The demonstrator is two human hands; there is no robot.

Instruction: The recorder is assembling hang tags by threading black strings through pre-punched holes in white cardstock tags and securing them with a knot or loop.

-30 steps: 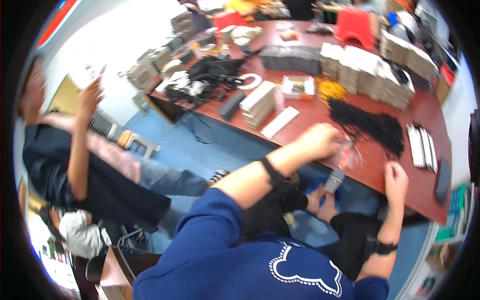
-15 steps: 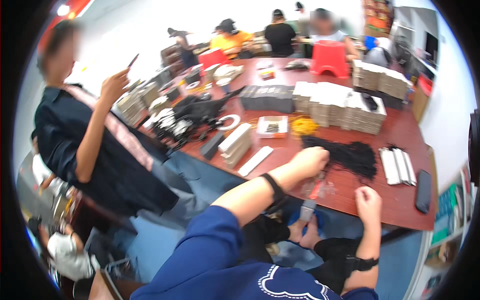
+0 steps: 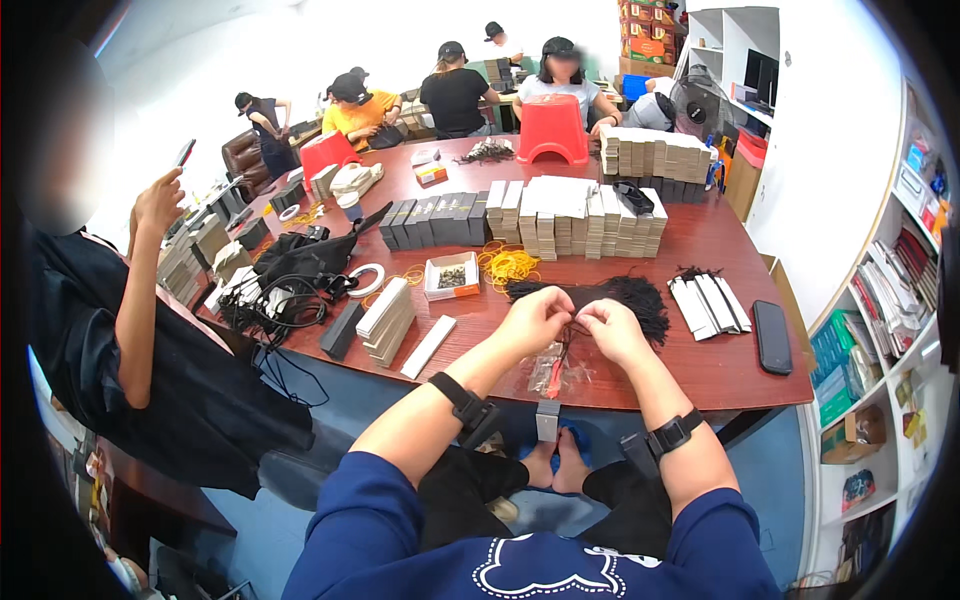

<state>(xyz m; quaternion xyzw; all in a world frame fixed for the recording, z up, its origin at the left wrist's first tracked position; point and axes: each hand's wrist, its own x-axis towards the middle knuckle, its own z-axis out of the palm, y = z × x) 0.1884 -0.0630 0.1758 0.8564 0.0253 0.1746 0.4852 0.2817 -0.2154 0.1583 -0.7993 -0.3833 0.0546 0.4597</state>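
Observation:
Near the table's front edge, my left hand (image 3: 538,318) and my right hand (image 3: 614,330) meet, fingertips pinched together. Between them runs a thin black cord (image 3: 566,345), its lower part hanging down. Right behind the hands lies a thick bundle of black cords (image 3: 645,305), partly covered by them. Below the fingers, small clear plastic bags (image 3: 545,375) with something red among them rest at the edge. A small grey box (image 3: 547,420) shows just beneath the edge, above my feet.
Long white boxes (image 3: 388,322), a white strip box (image 3: 428,346), a tray of small metal parts (image 3: 452,276) and yellow cords (image 3: 510,264) lie left. To the right are tagged white strips (image 3: 708,304) and a phone (image 3: 773,337). Box stacks (image 3: 570,215) stand behind. A person (image 3: 130,300) stands at left.
My right hand has come up and left to meet my left hand, and both now pinch the cord. The view has shifted, and the person at left sits further toward the edge.

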